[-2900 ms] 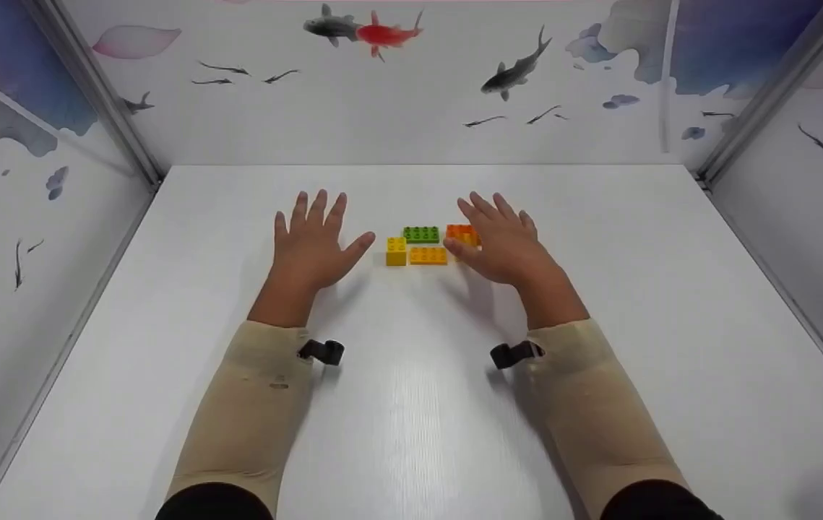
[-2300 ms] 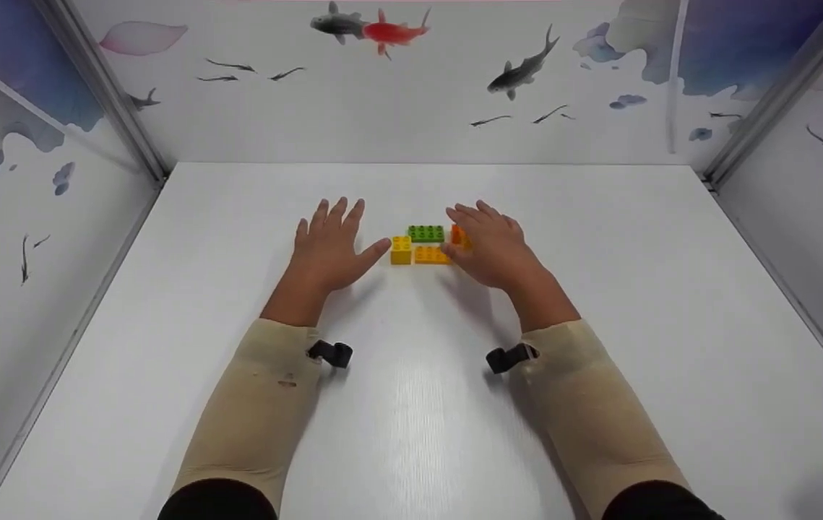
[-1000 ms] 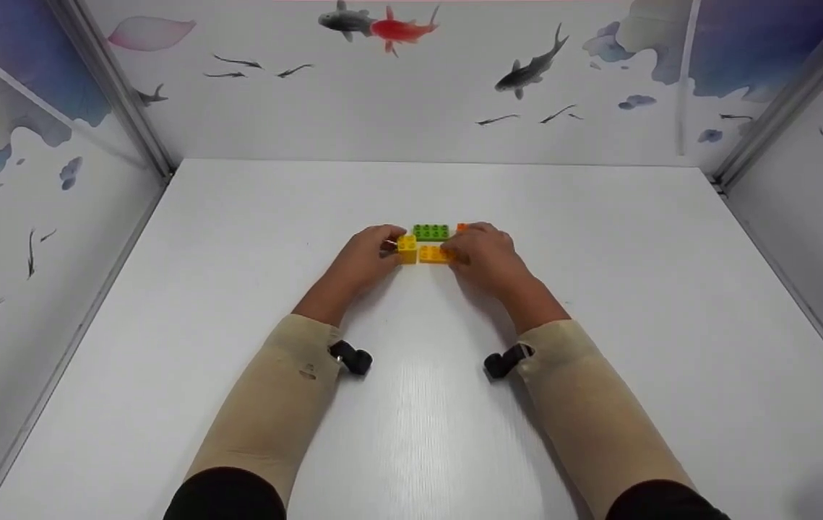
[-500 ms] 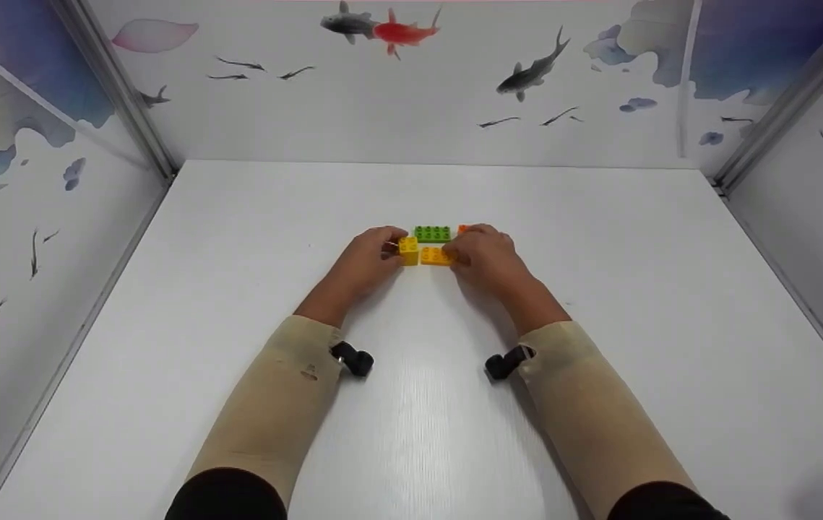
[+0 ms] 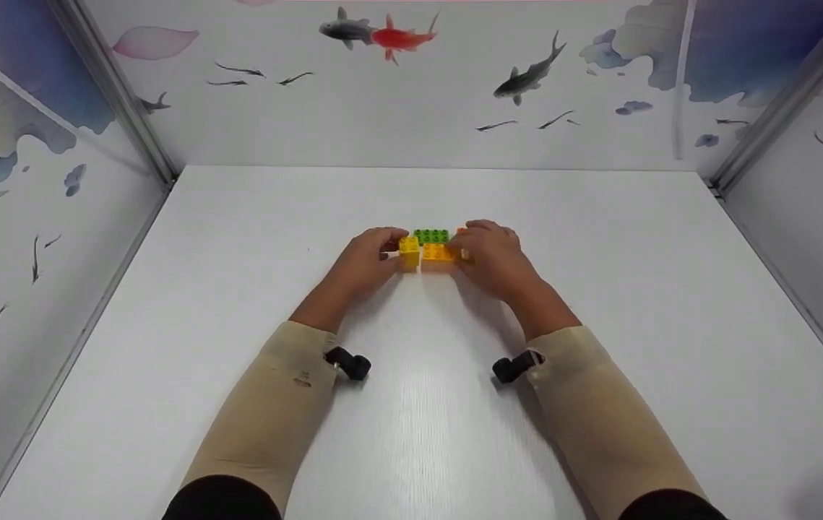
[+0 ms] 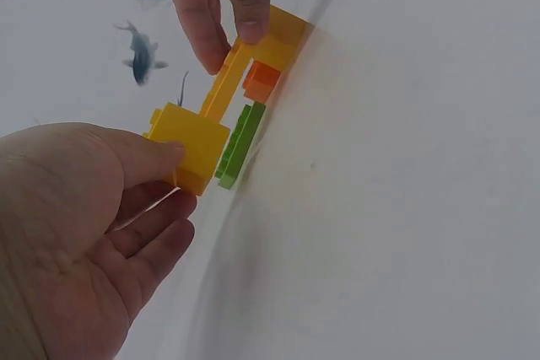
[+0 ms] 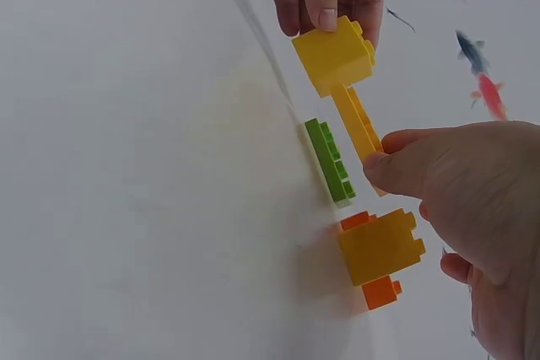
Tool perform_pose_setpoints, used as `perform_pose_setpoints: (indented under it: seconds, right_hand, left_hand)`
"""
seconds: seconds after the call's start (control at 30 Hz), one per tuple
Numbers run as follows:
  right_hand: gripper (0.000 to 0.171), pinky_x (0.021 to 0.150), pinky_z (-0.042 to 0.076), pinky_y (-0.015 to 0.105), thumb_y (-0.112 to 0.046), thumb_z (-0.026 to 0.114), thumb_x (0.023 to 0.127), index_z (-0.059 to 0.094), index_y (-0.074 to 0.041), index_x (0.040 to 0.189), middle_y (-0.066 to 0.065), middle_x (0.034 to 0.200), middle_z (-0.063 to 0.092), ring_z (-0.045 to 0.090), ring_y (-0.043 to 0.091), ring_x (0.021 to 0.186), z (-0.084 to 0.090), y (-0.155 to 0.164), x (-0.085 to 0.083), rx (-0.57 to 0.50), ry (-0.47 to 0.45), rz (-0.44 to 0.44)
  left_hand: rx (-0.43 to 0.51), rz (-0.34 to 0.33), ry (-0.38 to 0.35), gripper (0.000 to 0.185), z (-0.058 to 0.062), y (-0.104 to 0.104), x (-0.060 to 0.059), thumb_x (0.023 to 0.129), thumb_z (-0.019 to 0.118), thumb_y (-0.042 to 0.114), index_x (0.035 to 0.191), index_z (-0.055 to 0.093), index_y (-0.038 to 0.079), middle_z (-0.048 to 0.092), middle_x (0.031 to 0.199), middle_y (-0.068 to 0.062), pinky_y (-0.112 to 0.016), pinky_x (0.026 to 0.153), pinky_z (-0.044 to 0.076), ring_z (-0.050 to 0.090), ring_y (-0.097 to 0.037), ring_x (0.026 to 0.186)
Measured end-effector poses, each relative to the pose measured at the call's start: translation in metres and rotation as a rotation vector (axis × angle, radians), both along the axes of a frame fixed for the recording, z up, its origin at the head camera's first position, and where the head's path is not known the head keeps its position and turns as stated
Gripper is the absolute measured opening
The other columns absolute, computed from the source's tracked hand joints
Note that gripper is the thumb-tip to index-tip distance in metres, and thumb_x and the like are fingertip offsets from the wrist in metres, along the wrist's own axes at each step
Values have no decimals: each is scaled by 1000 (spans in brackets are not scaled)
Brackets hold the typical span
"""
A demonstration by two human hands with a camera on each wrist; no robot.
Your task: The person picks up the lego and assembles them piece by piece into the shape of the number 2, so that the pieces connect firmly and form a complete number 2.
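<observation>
My left hand [image 5: 389, 250] pinches a yellow square brick [image 5: 409, 252] between thumb and fingers [image 6: 160, 156]. My right hand [image 5: 463, 251] pinches one end of a flat yellow-orange plate [image 5: 437, 251]. The plate's other end meets the yellow brick [image 7: 335, 55]; I cannot tell if they are joined. Both pieces look raised slightly off the table in the right wrist view. Just behind them a flat green plate [image 5: 431, 235] lies on the table. A yellow-orange brick [image 7: 381, 246] sits on an orange plate [image 7: 380, 292] under my right palm.
The white table [image 5: 411, 404] is boxed in by walls printed with fish at the back and on both sides. Metal posts [image 5: 115, 94] stand in the two back corners. Small black wrist cameras [image 5: 350, 362] stick out from my beige sleeves.
Both hands went from lying flat and open beside the bricks to closing in on them. The left took the yellow brick, the right the flat plate. Little has moved in the last second.
</observation>
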State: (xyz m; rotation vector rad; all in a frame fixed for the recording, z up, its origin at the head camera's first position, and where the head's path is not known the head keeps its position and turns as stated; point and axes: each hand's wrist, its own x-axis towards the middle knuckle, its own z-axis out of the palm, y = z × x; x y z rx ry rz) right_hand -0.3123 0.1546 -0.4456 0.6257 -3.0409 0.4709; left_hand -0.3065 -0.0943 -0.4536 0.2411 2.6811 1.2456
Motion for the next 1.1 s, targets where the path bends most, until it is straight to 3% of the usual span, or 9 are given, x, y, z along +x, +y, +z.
perform_pose_setpoints:
  seconds: [0.23, 0.5, 0.83, 1.1]
  right_hand:
    - [33, 125, 35, 61, -21, 73, 103, 75, -24, 136, -3, 145, 71, 50, 28, 148, 6, 7, 13, -16, 36, 53]
    - [35, 120, 49, 49, -14, 77, 100, 76, -16, 135, 2, 135, 76, 62, 28, 131, 6, 19, 22, -117, -20, 155]
    - [37, 114, 54, 50, -16, 76, 101, 73, -18, 138, 2, 136, 74, 68, 26, 124, -2, 22, 25, -163, -186, 113]
    - [39, 112, 56, 46, -13, 77, 99, 73, -16, 137, 3, 134, 75, 67, 25, 116, -8, 21, 26, -214, -243, 113]
  left_hand:
    - [23, -16, 21, 50, 9, 2, 7, 107, 68, 23, 155, 55, 20, 58, 153, -1, -37, 122, 47, 59, -18, 141]
    - [21, -49, 7, 52, 13, 6, 19, 106, 69, 25, 156, 54, 22, 59, 151, 0, -37, 121, 49, 60, -19, 139]
    - [24, -119, 33, 48, 11, 10, 26, 106, 69, 24, 152, 57, 18, 61, 148, -1, -37, 120, 49, 61, -19, 136]
    - [24, -157, 18, 45, 6, 16, 27, 105, 69, 22, 149, 60, 19, 62, 148, 0, -38, 120, 50, 63, -19, 136]
